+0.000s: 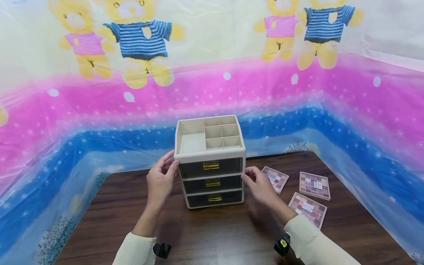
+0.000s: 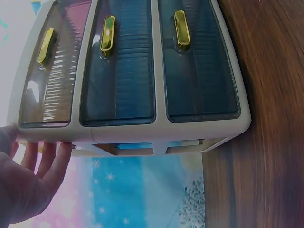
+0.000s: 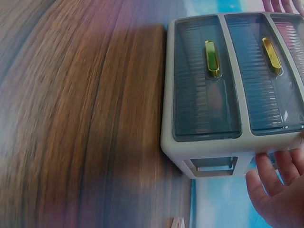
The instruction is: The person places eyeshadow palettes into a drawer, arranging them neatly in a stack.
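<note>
A cream desktop drawer organizer [image 1: 209,153] stands upright with its front towards me. Its three dark see-through drawers [image 1: 212,184] with gold handles are all pushed in, and the divided top tray holds nothing. My left hand [image 1: 160,184] grips its upper left side, thumb at the front edge and fingers along the side wall. Lower down on the opposite side, my right hand [image 1: 261,187] holds the right edge, thumb in front. In the right wrist view the right fingers [image 3: 270,176] reach to the side wall near its cut-out openings.
Several-coloured square makeup palettes lie right of the organizer: one palette [image 1: 275,179] behind the right hand, another palette [image 1: 314,185] farther right, a third palette [image 1: 309,209] beside the forearm. Everything stands on a dark wooden table [image 1: 215,235]. A bear-print cloth [image 1: 205,88] surrounds the table's back and sides.
</note>
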Tool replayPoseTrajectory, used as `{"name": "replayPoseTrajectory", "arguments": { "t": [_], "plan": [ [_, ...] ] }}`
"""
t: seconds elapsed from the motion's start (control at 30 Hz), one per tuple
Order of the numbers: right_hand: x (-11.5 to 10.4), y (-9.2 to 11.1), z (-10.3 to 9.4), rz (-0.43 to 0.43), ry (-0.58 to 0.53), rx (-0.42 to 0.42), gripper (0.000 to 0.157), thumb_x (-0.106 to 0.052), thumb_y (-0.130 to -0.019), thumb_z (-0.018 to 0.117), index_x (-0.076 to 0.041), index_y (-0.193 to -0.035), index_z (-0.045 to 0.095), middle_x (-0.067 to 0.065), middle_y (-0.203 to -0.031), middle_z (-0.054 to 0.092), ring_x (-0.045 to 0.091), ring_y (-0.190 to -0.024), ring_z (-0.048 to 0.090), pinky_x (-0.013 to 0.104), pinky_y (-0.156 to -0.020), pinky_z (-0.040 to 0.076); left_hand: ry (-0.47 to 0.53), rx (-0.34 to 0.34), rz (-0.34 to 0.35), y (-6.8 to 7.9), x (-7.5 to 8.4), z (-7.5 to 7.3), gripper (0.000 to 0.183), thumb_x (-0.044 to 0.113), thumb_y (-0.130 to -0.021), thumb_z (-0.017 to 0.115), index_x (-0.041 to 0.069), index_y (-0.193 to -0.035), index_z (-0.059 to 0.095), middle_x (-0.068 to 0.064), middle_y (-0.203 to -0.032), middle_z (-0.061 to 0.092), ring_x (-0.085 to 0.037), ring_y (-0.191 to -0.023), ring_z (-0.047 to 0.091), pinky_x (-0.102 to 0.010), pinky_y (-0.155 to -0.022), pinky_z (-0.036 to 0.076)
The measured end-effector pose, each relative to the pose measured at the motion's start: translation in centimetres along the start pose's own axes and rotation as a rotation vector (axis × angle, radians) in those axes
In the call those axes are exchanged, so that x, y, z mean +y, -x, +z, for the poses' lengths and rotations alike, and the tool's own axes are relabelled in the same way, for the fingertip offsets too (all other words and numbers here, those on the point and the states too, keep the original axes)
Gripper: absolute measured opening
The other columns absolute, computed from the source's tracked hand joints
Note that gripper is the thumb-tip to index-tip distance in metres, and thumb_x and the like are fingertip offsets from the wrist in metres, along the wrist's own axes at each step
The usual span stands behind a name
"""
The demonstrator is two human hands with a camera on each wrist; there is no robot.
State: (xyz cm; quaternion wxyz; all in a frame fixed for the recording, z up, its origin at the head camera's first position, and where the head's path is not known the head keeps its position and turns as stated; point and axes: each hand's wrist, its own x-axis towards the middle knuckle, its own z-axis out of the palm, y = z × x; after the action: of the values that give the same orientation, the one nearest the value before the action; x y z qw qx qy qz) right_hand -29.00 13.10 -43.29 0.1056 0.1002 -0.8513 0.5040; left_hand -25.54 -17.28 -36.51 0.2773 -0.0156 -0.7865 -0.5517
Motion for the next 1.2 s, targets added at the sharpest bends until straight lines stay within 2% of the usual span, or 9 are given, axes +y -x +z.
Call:
{"name": "replayPoseTrajectory", "arguments": {
  "t": [0.13,0.3,0.4,0.53,0.63,0.73,0.8,0.97,1.2],
  "plan": [
    [0.4,0.1,-0.8,-0.01,0.027,0.004,0.024,-0.019,-0.102,0.062,-0.003,-0.12,0.063,0.014,-0.112,0.07,0.024,-0.103,0.064,0.034,-0.089,0.051,0.003,0.003,0.004,0.1,0.2,0.9,0.037,0.024,-0.097,0.071,0.02,-0.134,0.068,-0.012,-0.118,0.075,0.003,-0.085,0.066,-0.018,-0.071,0.059],
    [0.8,0.1,-1.7,-0.011,0.034,0.035,0.022,-0.016,-0.102,0.062,-0.001,-0.117,0.063,0.015,-0.11,0.069,0.024,-0.1,0.064,0.031,-0.086,0.05,0.03,-0.026,0.016,0.2,0.6,1.8,0.037,0.024,-0.098,0.071,0.02,-0.134,0.067,-0.013,-0.118,0.075,-0.01,-0.089,0.07,-0.02,-0.07,0.06],
    [0.9,0.0,-2.1,-0.001,0.031,0.029,0.022,-0.016,-0.102,0.062,0.0,-0.117,0.063,0.016,-0.11,0.069,0.026,-0.1,0.064,0.031,-0.086,0.05,0.042,-0.034,0.019,0.2,0.7,2.0,0.037,0.025,-0.097,0.071,0.02,-0.134,0.067,-0.013,-0.117,0.075,-0.019,-0.092,0.071,-0.022,-0.071,0.06],
    [0.4,0.2,-2.2,-0.031,0.046,0.059,0.023,-0.015,-0.099,0.066,-0.001,-0.117,0.063,0.016,-0.11,0.068,0.026,-0.101,0.065,0.034,-0.087,0.053,0.037,-0.026,0.02,0.2,0.5,1.9,0.037,0.024,-0.097,0.071,0.02,-0.134,0.067,-0.013,-0.116,0.075,-0.023,-0.095,0.071,-0.019,-0.074,0.057],
    [-0.3,0.8,-2.0,-0.132,0.079,0.185,0.023,-0.01,-0.093,0.072,-0.002,-0.112,0.064,0.013,-0.104,0.066,0.024,-0.092,0.067,0.032,-0.081,0.057,0.029,-0.023,0.03,0.2,0.4,1.8,0.037,0.025,-0.097,0.071,0.021,-0.134,0.067,-0.012,-0.116,0.075,-0.019,-0.097,0.07,-0.015,-0.076,0.053],
    [-1.3,1.4,-1.6,-0.321,0.121,0.325,0.02,-0.004,-0.085,0.077,-0.003,-0.103,0.068,0.01,-0.094,0.065,0.023,-0.081,0.066,0.029,-0.071,0.057,0.039,-0.021,0.053,0.1,0.3,1.8,0.037,0.025,-0.097,0.071,0.02,-0.133,0.068,-0.011,-0.115,0.076,-0.013,-0.096,0.069,-0.013,-0.077,0.052],
    [-2.2,1.7,-1.1,-0.463,0.173,0.375,0.02,-0.001,-0.082,0.078,-0.005,-0.1,0.07,0.009,-0.093,0.066,0.022,-0.079,0.065,0.029,-0.067,0.055,0.049,-0.017,0.074,0.1,0.2,1.8,0.037,0.024,-0.097,0.072,0.02,-0.133,0.068,-0.011,-0.113,0.075,-0.009,-0.094,0.068,-0.012,-0.076,0.052],
    [-5.0,1.4,0.7,-0.713,0.367,0.368,0.023,-0.004,-0.082,0.078,-0.011,-0.103,0.073,0.005,-0.098,0.066,0.021,-0.087,0.064,0.036,-0.074,0.055,0.067,0.0,0.114,-0.2,-0.1,1.7,0.037,0.021,-0.097,0.071,0.019,-0.134,0.068,-0.013,-0.111,0.075,-0.004,-0.089,0.065,-0.013,-0.076,0.052],
    [-7.4,0.6,3.0,-0.853,0.617,0.383,0.022,-0.007,-0.089,0.072,-0.014,-0.11,0.075,0.005,-0.101,0.066,0.025,-0.089,0.062,0.039,-0.066,0.049,0.097,-0.037,0.102,-0.1,-0.4,2.0,0.038,0.022,-0.098,0.07,0.018,-0.135,0.068,-0.015,-0.112,0.075,-0.007,-0.089,0.066,-0.012,-0.076,0.052]
  ]
}}
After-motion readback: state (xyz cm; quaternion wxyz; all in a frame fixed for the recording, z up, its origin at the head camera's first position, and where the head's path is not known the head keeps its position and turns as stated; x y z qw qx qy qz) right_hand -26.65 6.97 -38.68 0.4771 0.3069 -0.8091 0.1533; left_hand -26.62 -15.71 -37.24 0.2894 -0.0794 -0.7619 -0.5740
